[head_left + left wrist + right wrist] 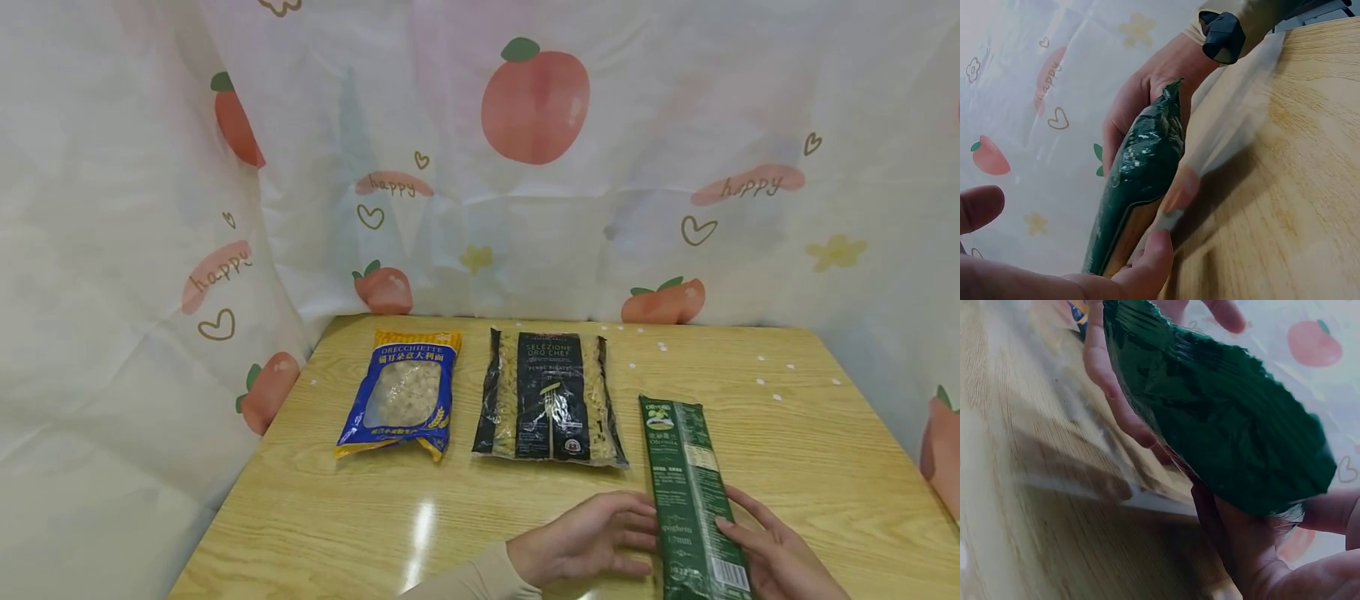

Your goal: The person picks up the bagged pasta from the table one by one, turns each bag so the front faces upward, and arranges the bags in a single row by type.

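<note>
A long green spaghetti packet (686,492) is at the right front of the table, lifted off the wood in the wrist views. My right hand (783,550) grips its right edge, thumb on the upper face and fingers beneath. On the packet's other side, my left hand (588,537) has its fingertips at the edge, the thumb held away from it in the left wrist view. In that view the packet (1141,162) is seen end-on, with the right hand (1147,94) behind it. The packet's crimped green end (1222,425) fills much of the right wrist view.
Two more pasta bags lie on the wooden table (300,517): a blue and yellow orecchiette bag (405,396) at left and a black penne bag (551,400) in the middle. A fruit-printed curtain (465,225) hangs around the table's back and sides.
</note>
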`<state>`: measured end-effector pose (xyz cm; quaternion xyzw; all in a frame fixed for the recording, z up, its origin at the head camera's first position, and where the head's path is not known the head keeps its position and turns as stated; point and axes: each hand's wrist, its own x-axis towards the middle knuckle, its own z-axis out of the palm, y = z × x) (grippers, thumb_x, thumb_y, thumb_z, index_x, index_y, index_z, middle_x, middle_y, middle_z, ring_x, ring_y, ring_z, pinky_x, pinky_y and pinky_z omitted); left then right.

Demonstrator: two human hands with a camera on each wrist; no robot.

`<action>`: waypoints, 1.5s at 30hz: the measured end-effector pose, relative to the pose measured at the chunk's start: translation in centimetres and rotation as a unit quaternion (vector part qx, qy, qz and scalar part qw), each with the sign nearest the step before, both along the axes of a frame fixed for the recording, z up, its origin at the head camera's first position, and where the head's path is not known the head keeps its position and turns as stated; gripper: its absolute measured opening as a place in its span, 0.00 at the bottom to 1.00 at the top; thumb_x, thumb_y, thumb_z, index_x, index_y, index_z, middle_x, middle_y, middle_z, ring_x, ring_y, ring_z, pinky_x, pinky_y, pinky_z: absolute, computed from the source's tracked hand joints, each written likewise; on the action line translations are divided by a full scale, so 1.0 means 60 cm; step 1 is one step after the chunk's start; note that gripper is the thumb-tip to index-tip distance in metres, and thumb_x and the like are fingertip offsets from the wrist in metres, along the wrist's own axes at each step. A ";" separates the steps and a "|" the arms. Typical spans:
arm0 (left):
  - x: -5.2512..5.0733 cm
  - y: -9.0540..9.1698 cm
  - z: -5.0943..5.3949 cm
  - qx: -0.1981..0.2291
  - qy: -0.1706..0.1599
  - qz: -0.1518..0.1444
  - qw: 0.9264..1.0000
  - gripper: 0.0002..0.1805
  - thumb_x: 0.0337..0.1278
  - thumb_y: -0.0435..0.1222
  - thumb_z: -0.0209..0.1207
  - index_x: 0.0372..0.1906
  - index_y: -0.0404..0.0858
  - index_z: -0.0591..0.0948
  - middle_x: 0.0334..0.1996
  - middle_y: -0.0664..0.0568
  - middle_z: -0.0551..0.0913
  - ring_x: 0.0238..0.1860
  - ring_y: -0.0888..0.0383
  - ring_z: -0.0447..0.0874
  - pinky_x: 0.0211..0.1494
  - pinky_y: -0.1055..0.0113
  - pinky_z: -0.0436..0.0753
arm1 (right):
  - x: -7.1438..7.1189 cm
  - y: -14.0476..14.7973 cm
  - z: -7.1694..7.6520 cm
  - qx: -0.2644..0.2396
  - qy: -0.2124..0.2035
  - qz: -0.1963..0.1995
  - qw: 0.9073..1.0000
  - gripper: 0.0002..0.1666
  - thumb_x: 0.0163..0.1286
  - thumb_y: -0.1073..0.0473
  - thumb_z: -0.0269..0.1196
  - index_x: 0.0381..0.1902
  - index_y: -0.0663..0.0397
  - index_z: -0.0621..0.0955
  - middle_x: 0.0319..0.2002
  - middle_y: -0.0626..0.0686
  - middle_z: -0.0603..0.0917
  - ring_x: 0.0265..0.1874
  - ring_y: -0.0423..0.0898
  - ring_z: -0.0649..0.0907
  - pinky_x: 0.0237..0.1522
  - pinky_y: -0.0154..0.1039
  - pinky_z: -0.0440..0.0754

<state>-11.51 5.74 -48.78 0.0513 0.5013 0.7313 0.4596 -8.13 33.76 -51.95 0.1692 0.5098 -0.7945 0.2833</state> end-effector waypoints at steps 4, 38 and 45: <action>0.000 0.000 0.010 0.006 0.010 0.016 1.000 0.24 0.69 0.40 0.54 0.67 0.41 0.74 0.54 0.53 0.84 0.50 0.60 0.80 0.49 0.65 0.82 | 0.003 -0.004 0.003 0.037 -0.003 -0.015 0.999 0.34 0.84 0.53 0.52 0.70 0.11 0.48 0.45 0.32 0.85 0.50 0.40 0.88 0.58 0.47 0.86; 0.014 0.024 0.034 -0.002 -0.002 -0.024 1.000 0.29 0.74 0.36 0.49 0.77 0.38 0.66 0.76 0.46 0.65 0.77 0.42 0.64 0.76 0.33 0.66 | 0.014 -0.018 0.044 0.191 0.001 -0.073 0.979 0.44 0.76 0.51 0.64 0.75 0.16 0.51 0.39 0.26 0.86 0.42 0.40 0.90 0.48 0.50 0.90; 0.009 0.031 0.035 0.001 -0.009 -0.034 0.999 0.31 0.74 0.37 0.49 0.79 0.38 0.63 0.76 0.44 0.65 0.78 0.39 0.63 0.77 0.34 0.65 | 0.016 -0.023 0.068 0.221 0.002 -0.063 0.973 0.53 0.75 0.49 0.65 0.83 0.28 0.43 0.38 0.26 0.84 0.39 0.39 0.90 0.46 0.48 0.90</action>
